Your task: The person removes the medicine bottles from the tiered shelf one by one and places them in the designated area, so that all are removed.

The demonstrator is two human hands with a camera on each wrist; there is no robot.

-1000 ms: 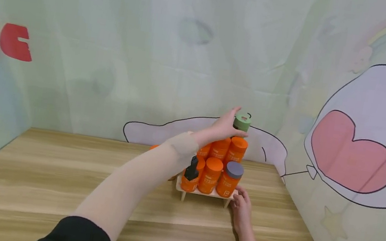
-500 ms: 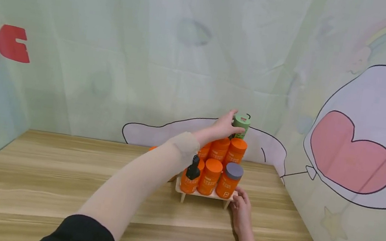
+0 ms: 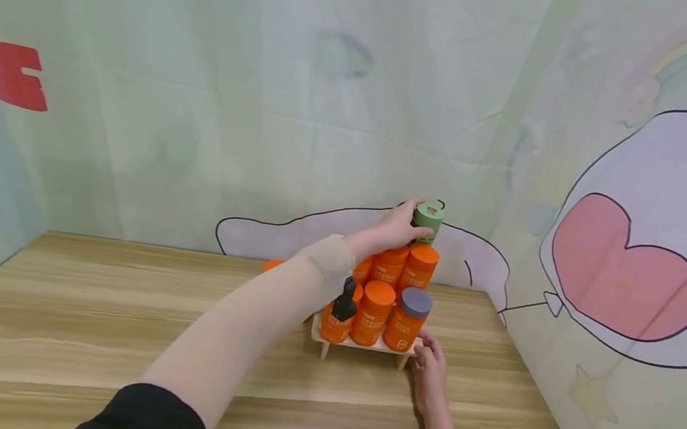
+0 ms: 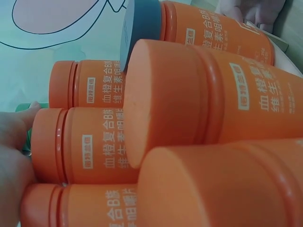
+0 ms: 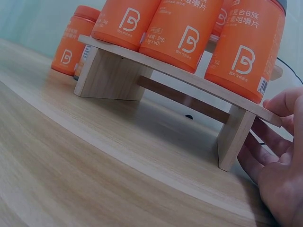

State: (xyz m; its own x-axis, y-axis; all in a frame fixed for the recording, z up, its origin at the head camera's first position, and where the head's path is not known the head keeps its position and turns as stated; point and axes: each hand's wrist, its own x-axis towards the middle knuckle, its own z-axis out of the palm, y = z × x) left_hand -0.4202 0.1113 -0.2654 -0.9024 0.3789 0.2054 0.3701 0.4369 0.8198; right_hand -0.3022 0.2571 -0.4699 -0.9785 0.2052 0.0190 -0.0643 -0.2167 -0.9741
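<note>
My left hand (image 3: pixel 396 228) reaches over to the back right and grips a green jar (image 3: pixel 429 217), thumb in front of its side. Orange pill jars (image 3: pixel 372 314) stand in rows on a small wooden rack (image 3: pixel 365 344), and the green jar shows above the back row. A grey-blue lid (image 3: pixel 416 302) tops the front right jar. In the left wrist view, most of the green jar is hidden behind orange jars (image 4: pixel 75 146). My right hand (image 5: pixel 284 161) holds the rack's right end (image 5: pixel 265 113), fingers at the edge of the top board and by the leg.
Left of the rack, another orange jar (image 5: pixel 75 42) stands on the wood-grain table (image 3: pixel 105 313), mostly hidden by my left forearm in the head view. A printed cloth backdrop (image 3: pixel 269 87) rises behind the table and along its right side (image 3: pixel 633 402).
My left fingers and thumb have shifted slightly on the green jar, and more of its side shows below the lid than a second ago. The right hand and rack stay put.
</note>
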